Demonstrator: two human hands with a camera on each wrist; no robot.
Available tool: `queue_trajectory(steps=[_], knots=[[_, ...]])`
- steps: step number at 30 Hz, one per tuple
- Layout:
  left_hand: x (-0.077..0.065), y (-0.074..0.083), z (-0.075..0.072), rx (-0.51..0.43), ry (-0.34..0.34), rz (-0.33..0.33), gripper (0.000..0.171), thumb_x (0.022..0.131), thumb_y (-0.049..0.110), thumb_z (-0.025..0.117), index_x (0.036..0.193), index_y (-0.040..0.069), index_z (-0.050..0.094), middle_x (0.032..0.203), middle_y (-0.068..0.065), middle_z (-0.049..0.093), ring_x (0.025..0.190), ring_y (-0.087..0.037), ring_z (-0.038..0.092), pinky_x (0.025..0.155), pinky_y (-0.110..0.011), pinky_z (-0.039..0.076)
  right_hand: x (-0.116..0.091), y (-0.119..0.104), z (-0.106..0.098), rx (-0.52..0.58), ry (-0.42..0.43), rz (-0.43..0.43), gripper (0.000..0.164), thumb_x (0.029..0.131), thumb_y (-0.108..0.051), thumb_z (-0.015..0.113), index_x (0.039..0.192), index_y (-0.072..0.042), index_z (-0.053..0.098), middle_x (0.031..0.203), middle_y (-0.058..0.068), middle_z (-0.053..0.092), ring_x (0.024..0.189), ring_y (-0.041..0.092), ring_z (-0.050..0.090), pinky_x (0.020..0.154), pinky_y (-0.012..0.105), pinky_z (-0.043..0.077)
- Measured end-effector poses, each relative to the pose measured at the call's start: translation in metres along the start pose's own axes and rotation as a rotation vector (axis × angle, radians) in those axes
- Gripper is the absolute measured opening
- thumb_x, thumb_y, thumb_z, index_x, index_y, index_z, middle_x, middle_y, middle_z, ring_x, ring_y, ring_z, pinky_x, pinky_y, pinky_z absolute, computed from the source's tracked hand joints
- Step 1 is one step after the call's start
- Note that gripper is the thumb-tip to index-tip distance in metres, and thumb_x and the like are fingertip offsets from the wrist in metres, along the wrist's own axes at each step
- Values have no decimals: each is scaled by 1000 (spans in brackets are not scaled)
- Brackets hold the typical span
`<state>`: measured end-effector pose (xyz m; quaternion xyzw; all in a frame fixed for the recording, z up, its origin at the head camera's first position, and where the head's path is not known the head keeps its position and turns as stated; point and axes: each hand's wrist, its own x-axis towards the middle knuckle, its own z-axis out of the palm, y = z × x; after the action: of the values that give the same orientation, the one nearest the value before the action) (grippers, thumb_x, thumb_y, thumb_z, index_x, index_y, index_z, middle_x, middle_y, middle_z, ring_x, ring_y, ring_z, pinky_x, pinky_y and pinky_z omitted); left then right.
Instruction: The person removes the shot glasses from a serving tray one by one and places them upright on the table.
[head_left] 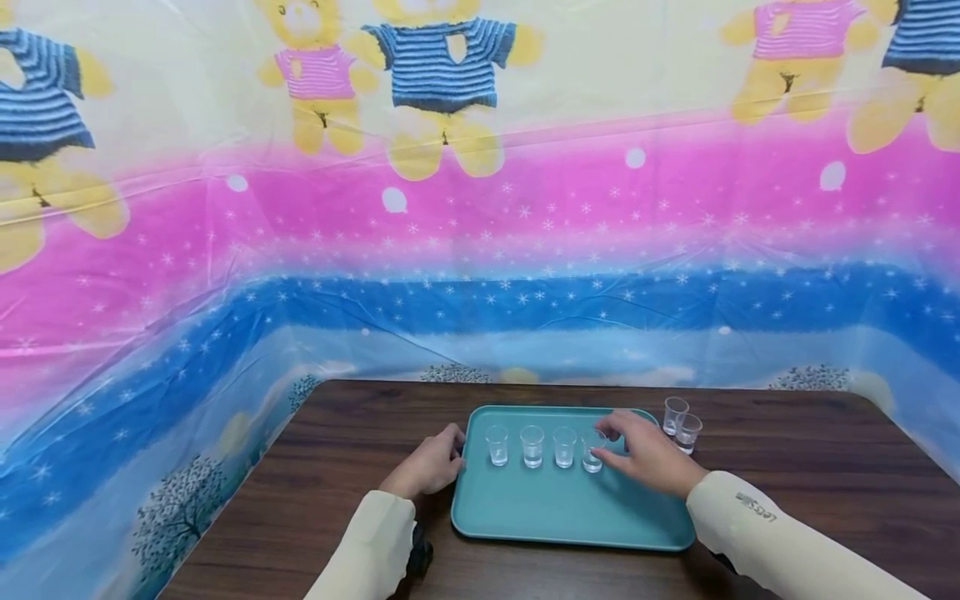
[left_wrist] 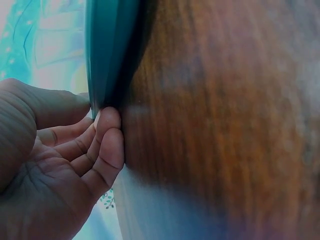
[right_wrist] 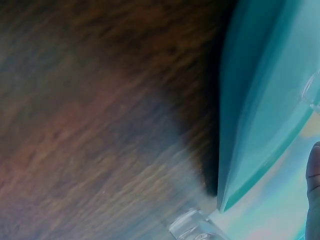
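Note:
My left hand (head_left: 431, 463) holds the left edge of a teal tray (head_left: 555, 512). In the left wrist view, the thumb of that hand (left_wrist: 57, 150) lies at the tray's rim (left_wrist: 107, 55), fingers curled beneath. Three clear shot glasses (head_left: 498, 447) stand in a row on the tray. At the right end of the row, my right hand (head_left: 651, 450) has thumb and fingers around a fourth shot glass (head_left: 592, 460), partly hidden behind them. That glass appears upright on the tray. Only one finger of the right hand (right_wrist: 313, 190) shows in the right wrist view.
Two more shot glasses (head_left: 687, 433) stand close together on the brown wooden table (head_left: 795, 467), beyond the tray's right corner. A printed bear curtain (head_left: 525, 217) hangs behind the table and along its sides.

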<state>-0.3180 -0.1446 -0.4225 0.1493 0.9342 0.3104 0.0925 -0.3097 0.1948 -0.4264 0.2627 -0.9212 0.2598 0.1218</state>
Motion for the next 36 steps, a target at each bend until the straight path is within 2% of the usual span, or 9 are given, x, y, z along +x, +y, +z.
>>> queue_trajectory(steps=[6,18,25,31,36], knots=[[0,0,0,0,2,-1,24,96,5,54,119,1,47,84,-6,51,67,-19,51,59,-34,43,-2,-1,-2,0,3,11,29,87,-24,70,111,-9,62,94,-3,55,83,10,53,70,33,47],[1,0,0,10,0,-9,26,96,6,54,121,1,47,86,-6,52,70,-18,52,62,-35,44,-9,7,-22,10,15,20,29,90,-24,67,114,-9,60,98,3,57,83,15,54,69,33,47],[1,1,-1,5,-3,-9,27,96,6,55,121,1,47,87,-7,53,72,-19,52,63,-35,45,-20,21,-34,-20,30,25,29,90,-25,67,114,-10,60,93,-5,55,80,7,52,67,30,47],[1,0,-1,3,1,-9,26,96,6,55,120,1,47,87,-7,52,72,-19,52,63,-35,45,-29,29,-45,-10,30,45,30,90,-27,66,114,-8,61,88,-7,51,76,7,50,63,28,46],[3,-1,1,-3,-4,-3,26,95,5,55,120,1,47,87,-8,52,72,-19,52,62,-35,45,-37,39,-52,-16,65,62,25,90,-24,67,110,-10,62,86,-8,52,73,6,51,61,27,46]])
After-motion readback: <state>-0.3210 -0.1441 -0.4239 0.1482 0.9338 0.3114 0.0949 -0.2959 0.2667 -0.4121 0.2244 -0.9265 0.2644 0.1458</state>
